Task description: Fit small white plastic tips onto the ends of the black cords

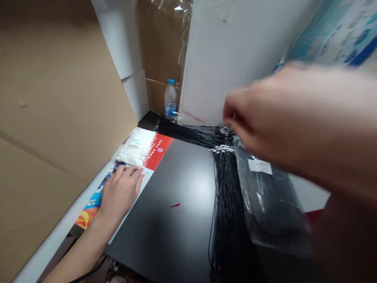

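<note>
My left hand (pixel 120 190) lies palm down on a colourful printed sheet (pixel 93 199), fingers spread a little. Its fingertips touch the near edge of a heap of small white pieces (pixel 134 147), too fine to make out. Raised over the right side of the table, my right hand (pixel 256 112) is smeared by motion. Its fingers curl into a pinch, and what they hold, if anything, cannot be made out. Below and left of it lies a bundle of black cords (pixel 228 196) with white ends. A clear plastic bag (pixel 268 200) with dark contents and a white label lies beside the bundle.
More black cords (pixel 191 133) lie across the back of the dark table (pixel 165 236). A water bottle (pixel 170 100) with a blue cap stands in the back corner. Cardboard (pixel 59 86) rises at the left. A red scrap (pixel 175 205) lies mid-table.
</note>
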Demonstrator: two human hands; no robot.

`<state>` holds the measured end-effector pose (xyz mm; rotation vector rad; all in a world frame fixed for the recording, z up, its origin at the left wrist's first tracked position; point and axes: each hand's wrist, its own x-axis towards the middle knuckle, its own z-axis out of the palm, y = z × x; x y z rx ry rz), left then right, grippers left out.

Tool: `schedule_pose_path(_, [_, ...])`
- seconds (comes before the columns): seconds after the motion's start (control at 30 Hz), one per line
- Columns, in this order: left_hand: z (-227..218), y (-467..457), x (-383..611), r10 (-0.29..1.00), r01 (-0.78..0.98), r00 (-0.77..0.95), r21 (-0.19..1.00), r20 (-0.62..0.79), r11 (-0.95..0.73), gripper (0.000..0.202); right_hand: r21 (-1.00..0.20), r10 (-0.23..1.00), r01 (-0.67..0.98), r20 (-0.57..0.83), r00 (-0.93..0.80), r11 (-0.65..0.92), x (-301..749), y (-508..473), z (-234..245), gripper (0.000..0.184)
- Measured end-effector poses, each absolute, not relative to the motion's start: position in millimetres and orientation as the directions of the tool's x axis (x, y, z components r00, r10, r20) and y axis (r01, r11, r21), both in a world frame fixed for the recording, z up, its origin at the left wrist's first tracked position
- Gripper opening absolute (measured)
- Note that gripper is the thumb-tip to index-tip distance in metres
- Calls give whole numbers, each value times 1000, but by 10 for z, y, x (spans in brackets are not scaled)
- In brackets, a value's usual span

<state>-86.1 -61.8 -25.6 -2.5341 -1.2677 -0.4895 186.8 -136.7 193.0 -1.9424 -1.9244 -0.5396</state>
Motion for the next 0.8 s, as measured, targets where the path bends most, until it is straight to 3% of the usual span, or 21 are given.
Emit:
schedule_pose_path(0.03, [-263, -628, -868, 716, 805, 566, -85, 410, -588, 30, 239, 920, 969, 389, -42, -57, 1862, -1491, 1772, 33])
schedule_pose_path(0.07, [-270, -633, -875, 714, 801, 571, -82, 406, -593, 31, 379, 951, 922, 307, -42, -81, 1881, -1600, 1608, 26])
schedule_pose_path(0.1, [-273, -636, -883, 714, 796, 576, -75, 399, -601, 32, 409, 972, 908, 237, -8, -92, 1921, -1695, 1444, 20])
schedule_pose_path(0.17, [-270, -642, -898, 716, 789, 579, -48, 389, -612, 33, 378, 983, 913, 146, 108, -157, 2033, -1851, 1138, 14])
schedule_pose_path(0.27, [-247, -662, -908, 733, 796, 564, -15, 380, -605, 34, 223, 988, 966, 110, 105, -128, 2150, -2022, 784, 14])
schedule_pose_path(0.37, [-228, -682, -896, 751, 808, 552, -9, 363, -589, 33, 9, 980, 999, 194, 43, -46, 2133, -2131, 568, 18])
schedule_pose_path(0.47, [-211, -680, -870, 772, 818, 540, 6, 336, -575, 32, -109, 954, 994, 294, 50, -19, 2079, -2175, 439, 20])
schedule_pose_path(0.67, [-163, -614, -833, 779, 807, 578, -30, 244, -590, 32, -148, 931, 989, 365, 28, 28, 2059, -2203, 267, 21])
schedule_pose_path(0.8, [-165, -593, -825, 767, 798, 589, -36, 255, -602, 30, -139, 901, 989, 435, 8, 58, 2010, -2233, 203, 22])
